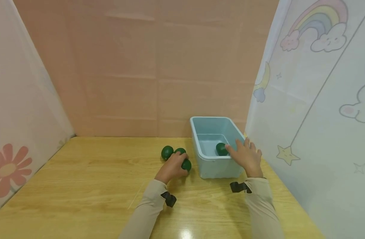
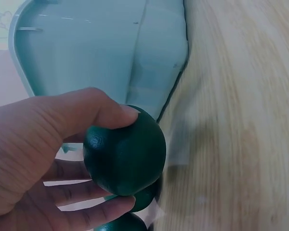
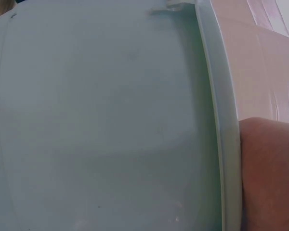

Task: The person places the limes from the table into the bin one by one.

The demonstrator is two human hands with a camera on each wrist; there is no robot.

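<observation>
My left hand [image 1: 171, 168] is around a dark green, round, glossy fruit [image 2: 127, 156], thumb on one side and fingers on the other, just left of a light blue plastic bin [image 1: 219, 169]. Two more such fruits lie on the table beyond that hand: one on the left [image 1: 167, 153] and one partly covered by the fingers [image 1: 180, 151]. Inside the bin, near its front wall, sits another green fruit [image 1: 221, 149]. My right hand [image 1: 249, 158] is over the bin's near right corner with fingers spread, holding nothing; the right wrist view shows part of it [image 3: 269, 173] beyond the rim.
The wooden table [image 1: 90, 186] reaches to a pinkish-tan backdrop [image 1: 134, 83] close behind the bin. A white wall sheet with cartoon drawings [image 1: 314, 109] stands to the right of the bin. Another sheet with a flower [image 1: 9, 169] borders the left side.
</observation>
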